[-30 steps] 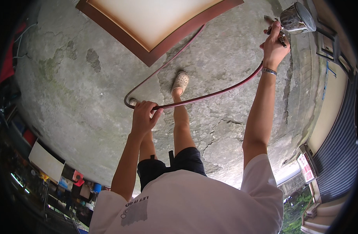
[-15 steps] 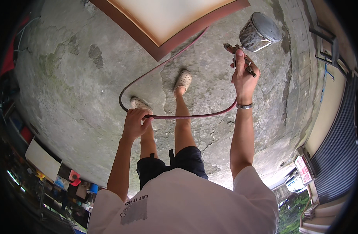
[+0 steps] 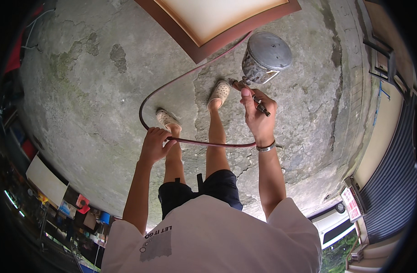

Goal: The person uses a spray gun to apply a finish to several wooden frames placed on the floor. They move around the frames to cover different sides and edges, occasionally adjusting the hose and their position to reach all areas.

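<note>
My right hand [image 3: 260, 113] is wrapped round the handle of a spray gun [image 3: 261, 107]. Its round metal paint cup [image 3: 268, 51], smeared with dark paint, sits above the hand with the grey lid on. A dark red air hose [image 3: 208, 144] runs from near my right wrist across my legs. My left hand [image 3: 155, 144] grips that hose in front of my left shin. From there it curves up and away to the edge of a panel. This framed panel [image 3: 226, 16], cream with a reddish-brown border, is at the top, its near corner pointing toward me.
Cracked concrete floor [image 3: 104, 113] spreads around my feet in beige clogs [image 3: 218, 93]. At the right, a dark metal frame [image 3: 386, 59] and a grey roller shutter [image 3: 392, 177] line the wall. Cluttered shelves and a white board [image 3: 47, 179] stand at the lower left.
My right hand has moved left and toward me with the spray gun, so its cup now hangs nearer the panel's corner. The left hand keeps its hold on the hose, almost unmoved.
</note>
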{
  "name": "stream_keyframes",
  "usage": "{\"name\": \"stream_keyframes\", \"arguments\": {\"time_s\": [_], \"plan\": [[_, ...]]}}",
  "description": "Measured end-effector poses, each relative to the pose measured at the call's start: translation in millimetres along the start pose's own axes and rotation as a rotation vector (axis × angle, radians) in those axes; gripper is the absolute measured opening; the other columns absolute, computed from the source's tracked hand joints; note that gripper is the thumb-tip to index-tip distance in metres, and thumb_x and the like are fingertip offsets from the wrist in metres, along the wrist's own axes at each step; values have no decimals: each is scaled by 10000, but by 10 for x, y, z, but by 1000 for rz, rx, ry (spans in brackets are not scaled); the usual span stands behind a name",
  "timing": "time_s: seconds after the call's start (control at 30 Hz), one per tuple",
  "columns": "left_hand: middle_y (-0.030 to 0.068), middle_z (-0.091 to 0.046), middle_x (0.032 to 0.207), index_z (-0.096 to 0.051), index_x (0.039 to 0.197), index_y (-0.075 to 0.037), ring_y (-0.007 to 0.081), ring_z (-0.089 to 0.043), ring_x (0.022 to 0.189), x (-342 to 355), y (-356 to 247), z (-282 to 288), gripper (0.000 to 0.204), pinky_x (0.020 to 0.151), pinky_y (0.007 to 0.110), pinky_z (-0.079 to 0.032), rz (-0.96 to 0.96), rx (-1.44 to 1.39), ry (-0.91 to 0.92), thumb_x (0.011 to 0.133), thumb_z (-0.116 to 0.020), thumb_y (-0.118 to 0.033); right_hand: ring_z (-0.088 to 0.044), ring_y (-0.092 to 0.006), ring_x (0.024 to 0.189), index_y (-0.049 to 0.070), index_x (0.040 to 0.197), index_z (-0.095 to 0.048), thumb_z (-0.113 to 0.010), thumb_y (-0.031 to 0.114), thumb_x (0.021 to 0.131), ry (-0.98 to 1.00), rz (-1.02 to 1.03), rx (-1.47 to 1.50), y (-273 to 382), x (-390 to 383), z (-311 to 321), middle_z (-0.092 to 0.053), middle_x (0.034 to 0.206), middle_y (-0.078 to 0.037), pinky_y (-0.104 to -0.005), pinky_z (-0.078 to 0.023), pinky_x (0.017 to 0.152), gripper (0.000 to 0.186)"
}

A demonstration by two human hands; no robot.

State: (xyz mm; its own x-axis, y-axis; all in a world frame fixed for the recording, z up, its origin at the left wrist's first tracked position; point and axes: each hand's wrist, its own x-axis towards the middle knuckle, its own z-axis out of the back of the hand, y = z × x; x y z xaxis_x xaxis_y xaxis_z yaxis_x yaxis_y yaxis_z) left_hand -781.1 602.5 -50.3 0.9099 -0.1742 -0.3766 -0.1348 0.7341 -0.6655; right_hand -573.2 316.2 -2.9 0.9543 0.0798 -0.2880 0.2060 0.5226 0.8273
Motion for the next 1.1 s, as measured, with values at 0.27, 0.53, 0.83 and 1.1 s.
{"name": "stream_keyframes", "arguments": {"time_s": [0.27,0.53,0.83,1.1], "plan": [[56,-648,789,-661,917,-83,265,-613,814,150,-160,-119,232,846,413,-438,46,-13,25,875,-778,-279,-520,-102,520,10,1023,-787,-702,395,991,-150,-54,-97,-269,637,418,-599,573,-86,-296,-450,524,396],[40,-588,738,-655,895,-70,241,-573,723,777,-574,-299,206,768,393,-425,10,-65,-83,883,-766,-243,-509,-100,425,95,1028,-827,-577,511,1037,-400,-37,-151,-564,1580,1115,-613,630,-39,-297,-400,425,486],[38,-563,716,-650,864,-67,241,-542,691,1177,-807,-363,228,725,396,-409,-6,-92,-150,918,-733,-273,-544,-81,506,27,917,-808,-613,499,1020,-635,-35,-63,-628,2070,1438,-648,666,-24,-272,-425,411,521],[56,-560,641,-649,761,-69,264,-561,667,804,-502,-336,278,728,412,-416,64,-68,-91,939,-688,-279,-511,-96,468,36,992,-814,-600,506,1029,-407,-99,4,-627,1422,1072,-612,622,-43,-284,-414,458,518]]}}
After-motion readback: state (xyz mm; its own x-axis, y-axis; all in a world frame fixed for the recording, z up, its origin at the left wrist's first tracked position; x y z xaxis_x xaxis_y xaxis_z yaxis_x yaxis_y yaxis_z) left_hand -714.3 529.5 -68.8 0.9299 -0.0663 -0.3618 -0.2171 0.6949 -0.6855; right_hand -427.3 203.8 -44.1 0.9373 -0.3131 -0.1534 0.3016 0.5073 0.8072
